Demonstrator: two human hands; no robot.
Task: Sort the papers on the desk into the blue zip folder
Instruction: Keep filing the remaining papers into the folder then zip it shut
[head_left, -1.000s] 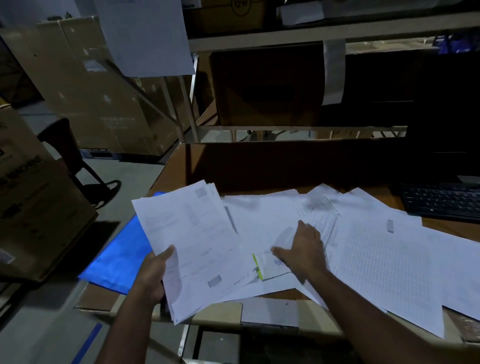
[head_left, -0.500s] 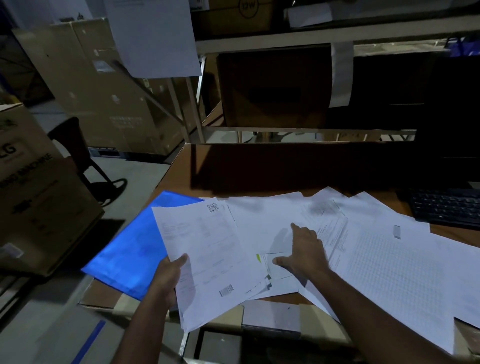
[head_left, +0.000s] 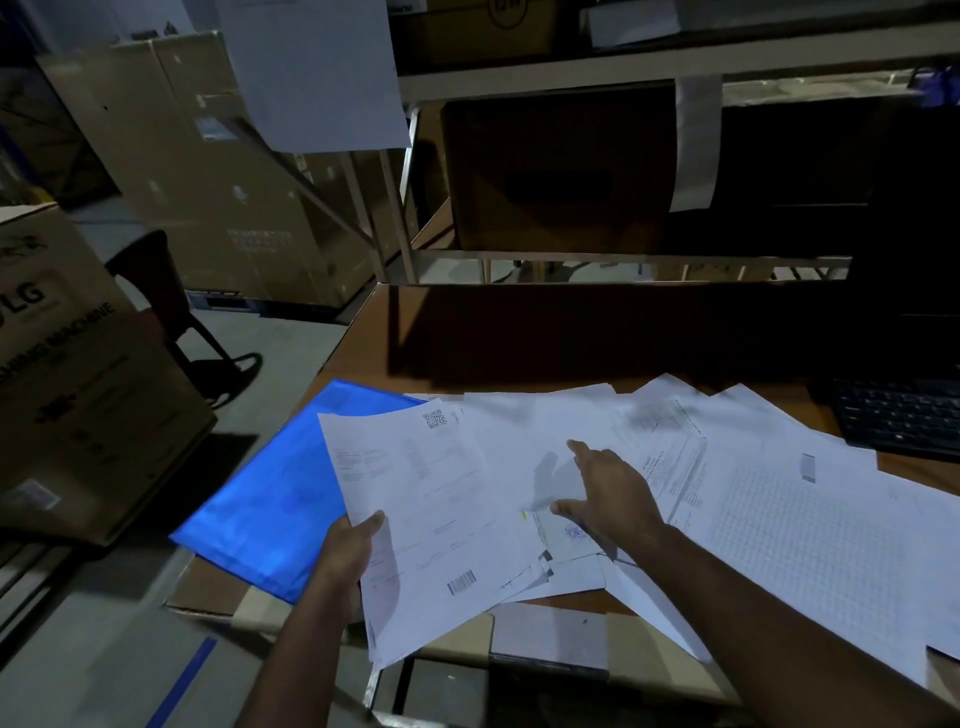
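Observation:
A blue zip folder (head_left: 270, 499) lies flat at the desk's left front corner, partly under a sheaf of white papers (head_left: 421, 499). My left hand (head_left: 348, 551) grips that sheaf at its left edge, thumb on top; the top sheet carries a QR code and a barcode. Loose sheets (head_left: 769, 519) spread over the desk to the right. My right hand (head_left: 608, 493) rests on them with fingers stretched out, touching a small slip with a yellow-green edge (head_left: 563, 532).
A black keyboard (head_left: 904, 415) sits at the right rear of the wooden desk (head_left: 571, 338). A large LG carton (head_left: 67, 374) stands on the left, a dark chair (head_left: 161, 291) behind it. Metal shelving (head_left: 623, 67) with boxes rises behind the desk.
My left hand has lowered and shifted the sheaf right, uncovering more of the blue folder. My right hand has stayed on the loose sheets, its fingers stretching out further.

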